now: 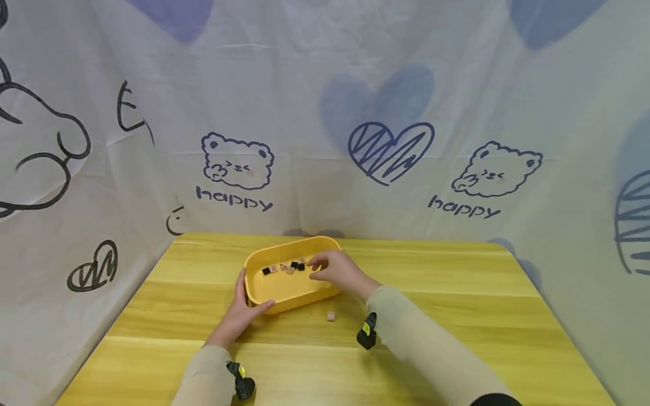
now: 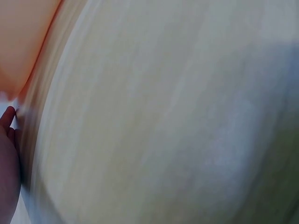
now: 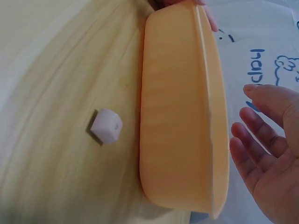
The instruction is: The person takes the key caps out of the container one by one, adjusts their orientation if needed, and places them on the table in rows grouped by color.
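Observation:
A yellow plastic basin [image 1: 304, 300], longer than it is wide, rests on the table. At its left end my left hand [image 1: 242, 313] grips the corner, fingers along the outer side and thumb at the front rim. My right hand [image 1: 339, 272] is over the basin's right end, fingers loosely bent and apart, nothing between them in the right wrist view. Several small black and pale cubes [image 1: 266, 270] lie in a rough row inside the basin. One pale pink cube [image 3: 107, 127] with a small dark mark sits on the table before the basin's front wall [image 3: 175, 112].
The wooden table [image 1: 431, 327] has yellow grain and runs back to a white cloth [image 1: 315, 186] printed with hearts and bears. More of this cloth hangs at both sides. A black device [image 1: 367, 331] is strapped on each wrist over pale sleeves.

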Tool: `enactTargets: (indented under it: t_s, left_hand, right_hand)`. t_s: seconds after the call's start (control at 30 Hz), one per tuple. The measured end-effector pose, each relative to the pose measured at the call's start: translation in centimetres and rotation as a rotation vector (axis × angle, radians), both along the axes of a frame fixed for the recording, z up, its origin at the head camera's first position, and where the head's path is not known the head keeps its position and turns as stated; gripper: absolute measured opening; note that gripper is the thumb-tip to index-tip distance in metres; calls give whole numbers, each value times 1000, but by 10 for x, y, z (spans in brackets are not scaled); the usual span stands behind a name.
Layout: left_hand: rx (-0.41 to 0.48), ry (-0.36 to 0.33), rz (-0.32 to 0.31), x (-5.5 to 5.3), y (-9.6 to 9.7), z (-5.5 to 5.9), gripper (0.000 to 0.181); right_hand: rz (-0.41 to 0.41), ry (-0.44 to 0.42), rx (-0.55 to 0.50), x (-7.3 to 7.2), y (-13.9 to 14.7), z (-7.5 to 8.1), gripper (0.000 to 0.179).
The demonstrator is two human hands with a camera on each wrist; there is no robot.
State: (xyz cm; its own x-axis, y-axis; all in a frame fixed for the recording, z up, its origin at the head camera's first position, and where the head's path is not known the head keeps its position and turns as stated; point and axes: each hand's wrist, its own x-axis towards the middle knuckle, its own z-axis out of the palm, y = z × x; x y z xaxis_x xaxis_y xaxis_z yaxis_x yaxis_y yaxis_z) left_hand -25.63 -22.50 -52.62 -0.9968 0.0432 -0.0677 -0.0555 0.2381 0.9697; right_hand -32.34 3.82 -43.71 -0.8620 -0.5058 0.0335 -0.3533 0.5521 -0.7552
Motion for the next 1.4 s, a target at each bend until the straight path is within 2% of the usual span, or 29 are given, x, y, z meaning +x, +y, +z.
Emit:
enactTargets:
  t_s: [0.23, 0.57, 0.77, 0.93, 0.97, 1.07, 1.17, 1.2, 1.3, 1.4]
  left_hand:
    - [-15, -15, 4, -2, -1, -3, 118]
    - [-11, -4, 14, 1, -2, 0, 117]
    - [-32, -6, 11, 1, -2, -2, 114]
    - [-46, 12, 4, 0, -1, -3, 115]
    - [-38, 8, 0, 2, 0, 2, 115]
    - [-46, 13, -6, 1, -1, 2, 115]
    - [-144, 17, -20, 2, -5, 4, 109]
    - [-201, 28, -21, 1, -8, 1, 107]
    - [-374, 44, -36, 3, -14, 4, 101]
    - [-464, 57, -46, 2, -19, 4, 97]
  right_hand:
    - [42, -26, 66, -20, -25, -6, 29]
    - [129, -122, 113, -34, -47, -6, 34]
    - [161, -155, 154, -48, -54, -20, 41]
    - [193, -148, 183, -57, -57, -36, 47]
    - [194, -146, 189, -58, -57, -38, 47]
    - [199, -144, 215, -59, -58, -41, 49]
    - [207, -152, 246, -56, -58, -39, 51]
    - [215, -155, 254, -56, -58, -39, 52]
    - [229, -178, 256, -52, -57, -36, 54]
    - [231, -182, 261, -51, -56, -35, 52]
